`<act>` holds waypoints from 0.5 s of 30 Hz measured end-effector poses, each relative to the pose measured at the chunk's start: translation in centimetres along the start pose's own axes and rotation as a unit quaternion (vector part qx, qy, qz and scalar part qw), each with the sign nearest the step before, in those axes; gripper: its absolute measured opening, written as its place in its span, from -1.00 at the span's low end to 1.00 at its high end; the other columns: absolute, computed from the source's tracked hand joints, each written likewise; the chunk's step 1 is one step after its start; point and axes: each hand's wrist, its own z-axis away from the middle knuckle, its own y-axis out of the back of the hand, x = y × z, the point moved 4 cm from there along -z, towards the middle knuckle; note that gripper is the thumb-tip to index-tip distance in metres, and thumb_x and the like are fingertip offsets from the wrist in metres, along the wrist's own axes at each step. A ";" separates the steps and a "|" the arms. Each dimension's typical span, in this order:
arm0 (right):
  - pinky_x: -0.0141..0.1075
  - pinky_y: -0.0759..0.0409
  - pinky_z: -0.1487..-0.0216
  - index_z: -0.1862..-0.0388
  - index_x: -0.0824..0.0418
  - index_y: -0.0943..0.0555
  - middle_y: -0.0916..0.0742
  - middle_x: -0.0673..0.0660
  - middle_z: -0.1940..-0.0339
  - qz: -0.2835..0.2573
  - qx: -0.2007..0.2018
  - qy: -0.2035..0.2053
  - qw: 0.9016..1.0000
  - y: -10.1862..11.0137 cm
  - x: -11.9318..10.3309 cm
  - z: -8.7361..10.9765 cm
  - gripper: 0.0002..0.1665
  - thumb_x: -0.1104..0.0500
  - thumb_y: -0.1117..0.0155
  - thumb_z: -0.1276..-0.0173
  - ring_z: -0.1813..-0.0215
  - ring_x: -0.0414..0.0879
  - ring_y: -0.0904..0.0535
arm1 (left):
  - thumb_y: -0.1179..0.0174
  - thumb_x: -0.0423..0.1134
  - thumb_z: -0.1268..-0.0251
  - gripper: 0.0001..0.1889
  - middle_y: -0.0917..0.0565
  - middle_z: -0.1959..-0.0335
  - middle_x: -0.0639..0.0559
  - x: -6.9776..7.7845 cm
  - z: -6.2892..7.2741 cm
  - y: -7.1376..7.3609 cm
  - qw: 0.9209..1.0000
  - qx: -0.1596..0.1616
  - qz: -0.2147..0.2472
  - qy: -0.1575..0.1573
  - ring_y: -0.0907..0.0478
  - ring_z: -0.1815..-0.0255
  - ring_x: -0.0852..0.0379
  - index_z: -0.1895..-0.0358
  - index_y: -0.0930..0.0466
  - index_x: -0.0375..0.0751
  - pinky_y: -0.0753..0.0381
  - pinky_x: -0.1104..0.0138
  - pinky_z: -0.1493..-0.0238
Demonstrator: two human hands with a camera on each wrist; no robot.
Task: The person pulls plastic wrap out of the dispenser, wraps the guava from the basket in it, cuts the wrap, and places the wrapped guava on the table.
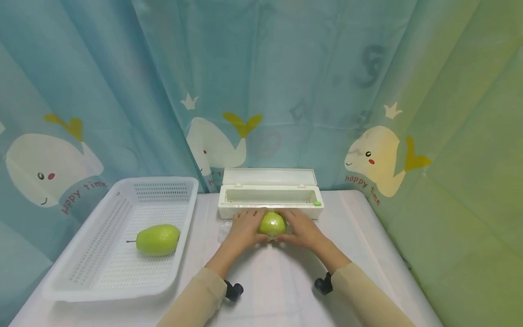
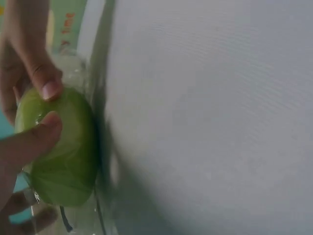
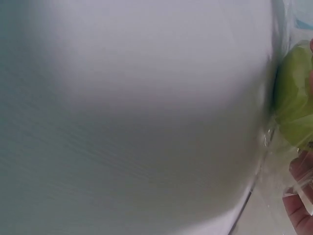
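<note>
As seen in head view, closest in: beige sleeves (image 1: 196, 299) with black wrist mounts (image 1: 234, 291) at the cuffs, over a white-covered table (image 1: 269, 290). Off to the left: white basket (image 1: 107, 294), perforated floor and sides, holding a bare fruit (image 1: 158, 240) on its side by the right wall.

Next out: left hand (image 1: 245, 228) and right hand (image 1: 303, 229), either side of a green fruit (image 1: 273, 223), fingers bent round it and narrowed onto it. Thumbs on the near side, other fingers over and behind.

Look: yellow-green, smooth, shiny under clear film (image 1: 223, 230), highlights and creases visible; crumpled film also poking out left of left hand. Location: between the hands, low over the table, just in front of a box. Cannot tell about contact with the tabletop.

In head view: only a roundish middle part, ends behind hands. In left wrist view: most of the body, both thumbs on it, plus a dark stem (image 2: 66, 221). In right wrist view: cropped sliver at the right edge, fingertips by the film, mostly white cloth.

Long axis: side to side, roughly parallel to box front. Stem end: toward left hand.

Further: white box (image 1: 230, 212), lid (image 1: 269, 176) raised, green slider (image 1: 317, 203) at right. Farthest: blue-green curtain (image 1: 294, 68), whale prints (image 1: 218, 145).
</note>
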 end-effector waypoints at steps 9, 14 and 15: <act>0.07 -0.48 -0.29 -0.39 0.03 -0.46 -0.64 0.10 -0.28 0.024 0.005 0.002 1.000 0.3 0.4 -0.1 -0.03 -0.26 -0.54 -0.03 -0.30 0.12 -0.54 | -0.57 0.15 0.20 -0.10 -0.49 -0.23 -0.07 1.5 0.5 0.0 0.993 0.071 -0.091 -0.028 -0.44 -0.21 -0.12 -0.34 -0.43 0.03 -0.50 0.01 -0.11; 0.09 -0.55 -0.17 -0.42 0.01 -0.44 -0.64 0.15 -0.21 0.026 0.046 -0.002 0.999 0.8 0.2 0.5 -0.02 -0.21 -0.58 -0.01 -0.22 0.13 -0.55 | -0.56 0.12 0.16 -0.11 -0.53 -0.18 -0.10 1.8 0.2 -0.5 0.994 0.048 -0.094 -0.027 -0.48 -0.20 -0.11 -0.34 -0.40 -0.01 -0.53 0.04 -0.12; 0.09 -0.56 -0.15 -0.40 0.03 -0.47 -0.65 0.16 -0.17 0.023 0.072 -0.005 0.997 1.2 0.1 0.9 -0.06 -0.17 -0.59 -0.03 -0.19 0.14 -0.56 | -0.55 0.11 0.13 -0.13 -0.54 -0.17 -0.11 1.8 0.1 -0.5 0.994 0.049 -0.090 -0.023 -0.49 -0.19 -0.12 -0.33 -0.41 -0.03 -0.54 0.04 -0.13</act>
